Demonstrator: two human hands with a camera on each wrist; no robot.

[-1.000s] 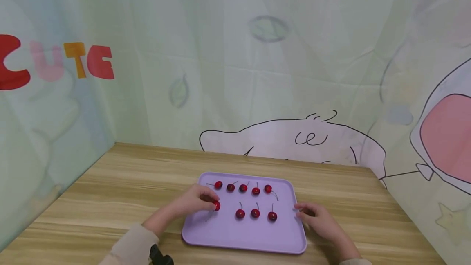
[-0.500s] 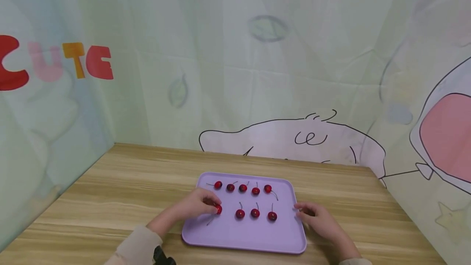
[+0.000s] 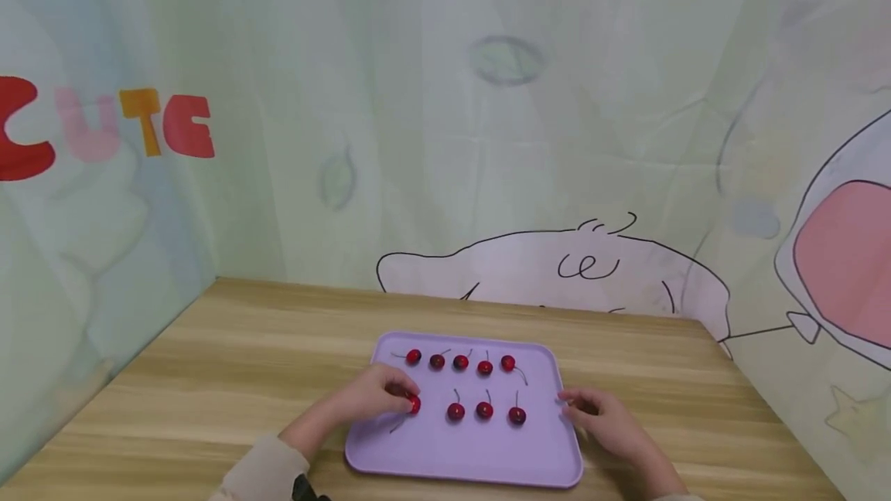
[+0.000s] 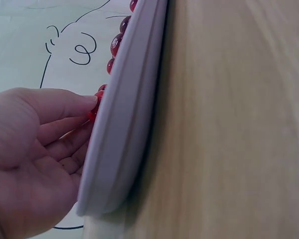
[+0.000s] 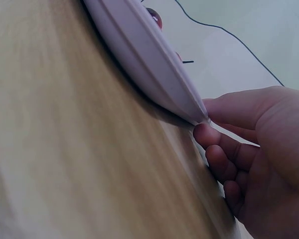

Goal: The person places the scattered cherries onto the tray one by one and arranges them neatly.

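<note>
My left hand reaches over the left side of a purple tray and pinches a red cherry between thumb and fingers. That cherry's stem points toward the near left, and part of the fruit is hidden by fingertips. Seen from the left wrist, the thumb presses on the cherry just past the tray's rim. At the tray's right edge my right hand holds the rim; the right wrist view has thumb and fingers pinching the tray's corner.
A back row of several dark red cherries lies across the tray. In the front row, three more cherries sit right of the left hand. Beneath is a wood-grain table, with a printed curtain behind it.
The left hand has shifted the pinched cherry slightly right and toward me. The right hand stays at the tray's edge. The head view has tilted up a little.
</note>
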